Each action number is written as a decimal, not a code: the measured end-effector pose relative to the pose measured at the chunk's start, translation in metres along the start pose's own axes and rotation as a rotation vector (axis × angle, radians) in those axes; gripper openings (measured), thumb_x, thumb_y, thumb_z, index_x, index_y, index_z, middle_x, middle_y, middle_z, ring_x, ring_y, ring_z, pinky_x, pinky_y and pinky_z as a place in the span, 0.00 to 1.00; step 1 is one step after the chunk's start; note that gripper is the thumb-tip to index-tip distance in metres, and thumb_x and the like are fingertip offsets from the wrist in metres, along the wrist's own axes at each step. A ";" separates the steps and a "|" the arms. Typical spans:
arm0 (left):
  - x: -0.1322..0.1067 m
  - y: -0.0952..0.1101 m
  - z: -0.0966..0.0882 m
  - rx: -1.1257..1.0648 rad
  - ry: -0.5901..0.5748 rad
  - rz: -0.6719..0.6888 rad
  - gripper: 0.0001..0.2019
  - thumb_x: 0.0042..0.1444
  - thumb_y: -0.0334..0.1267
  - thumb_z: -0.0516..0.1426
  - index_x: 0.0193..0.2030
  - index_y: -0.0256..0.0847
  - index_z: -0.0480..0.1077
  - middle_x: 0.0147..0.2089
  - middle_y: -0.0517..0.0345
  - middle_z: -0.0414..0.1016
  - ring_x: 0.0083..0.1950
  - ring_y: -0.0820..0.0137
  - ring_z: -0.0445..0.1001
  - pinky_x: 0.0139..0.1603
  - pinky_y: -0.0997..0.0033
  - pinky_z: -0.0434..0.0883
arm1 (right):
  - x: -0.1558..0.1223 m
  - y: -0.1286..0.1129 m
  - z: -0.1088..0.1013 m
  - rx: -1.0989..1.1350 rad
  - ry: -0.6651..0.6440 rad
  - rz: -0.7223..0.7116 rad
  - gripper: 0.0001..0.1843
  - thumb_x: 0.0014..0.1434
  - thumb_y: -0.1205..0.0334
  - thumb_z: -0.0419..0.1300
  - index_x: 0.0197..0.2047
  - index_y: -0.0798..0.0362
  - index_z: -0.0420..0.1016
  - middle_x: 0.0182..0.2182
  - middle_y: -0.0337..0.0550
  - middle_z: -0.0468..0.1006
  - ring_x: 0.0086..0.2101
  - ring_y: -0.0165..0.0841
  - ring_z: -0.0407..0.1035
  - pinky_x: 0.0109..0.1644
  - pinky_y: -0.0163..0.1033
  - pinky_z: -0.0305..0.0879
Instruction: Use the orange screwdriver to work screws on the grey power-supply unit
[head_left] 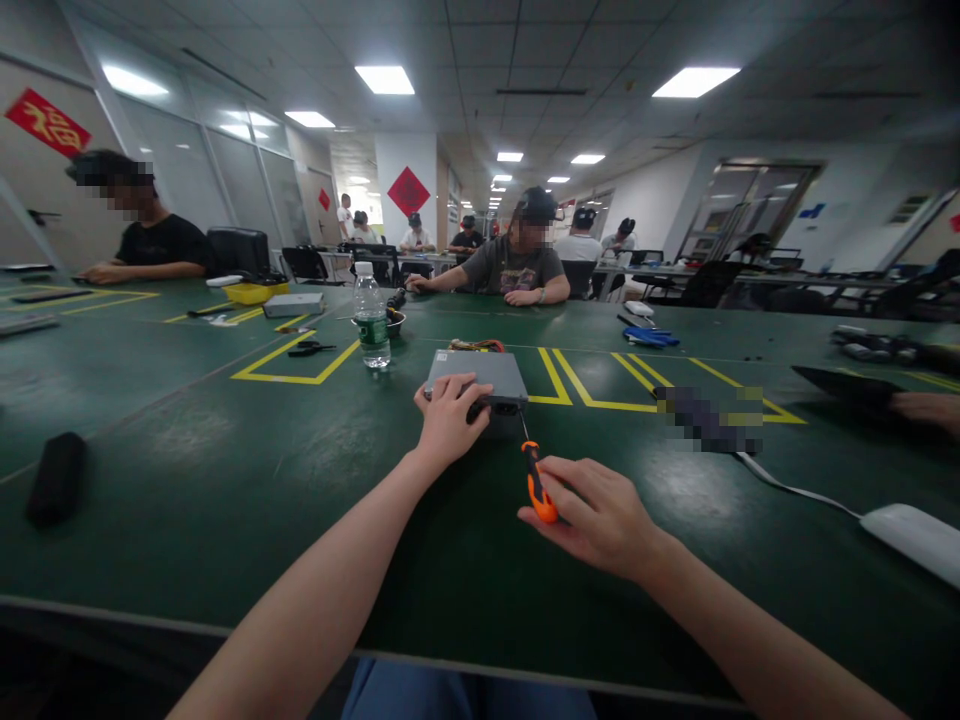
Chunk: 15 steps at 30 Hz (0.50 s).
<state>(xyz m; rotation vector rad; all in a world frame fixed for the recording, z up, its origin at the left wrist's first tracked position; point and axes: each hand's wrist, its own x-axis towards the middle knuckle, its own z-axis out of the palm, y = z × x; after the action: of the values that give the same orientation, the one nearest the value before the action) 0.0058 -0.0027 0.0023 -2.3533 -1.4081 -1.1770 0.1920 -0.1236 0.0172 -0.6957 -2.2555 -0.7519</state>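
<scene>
A grey metal computer power supply (pixel 495 372) lies on the green table, with a bundle of coloured wires (pixel 480 346) at its far side. My left hand (pixel 451 425) grips its near left part, fingers over the top and thumb at the front face. In my right hand (pixel 600 510) is an orange and black screwdriver (pixel 534 480), pinched between thumb and fingers. Its shaft points away from me, and the tip meets the near right corner of the power supply, beside a black socket (pixel 508 409). Whether the tip sits in a screw is too small to tell.
A water bottle (pixel 372 325) stands beyond the power supply to the left, near a bowl and black pliers (pixel 309 348). A black object (pixel 56 480) lies far left. On the right are a pixelated object (pixel 705 418) and a white cabled device (pixel 911 535). People sit across the table.
</scene>
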 end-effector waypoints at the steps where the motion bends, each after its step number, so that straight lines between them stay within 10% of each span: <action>1: 0.000 0.000 0.000 0.000 -0.003 0.001 0.13 0.54 0.41 0.54 0.47 0.55 0.67 0.55 0.59 0.66 0.57 0.60 0.59 0.53 0.51 0.51 | 0.000 0.000 0.000 -0.016 0.011 -0.001 0.08 0.58 0.60 0.57 0.38 0.56 0.67 0.36 0.50 0.74 0.30 0.31 0.69 0.31 0.35 0.68; 15: 0.000 0.001 -0.002 0.022 -0.014 -0.003 0.13 0.54 0.41 0.54 0.47 0.54 0.68 0.56 0.60 0.66 0.57 0.61 0.59 0.53 0.52 0.51 | 0.000 -0.003 -0.001 -0.055 -0.118 -0.009 0.15 0.60 0.67 0.51 0.50 0.61 0.64 0.43 0.59 0.72 0.38 0.35 0.71 0.33 0.35 0.70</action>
<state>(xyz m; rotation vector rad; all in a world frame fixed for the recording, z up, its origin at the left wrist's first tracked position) 0.0057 -0.0043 0.0042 -2.3502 -1.4213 -1.1428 0.1904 -0.1263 0.0173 -0.7749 -2.3532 -0.7982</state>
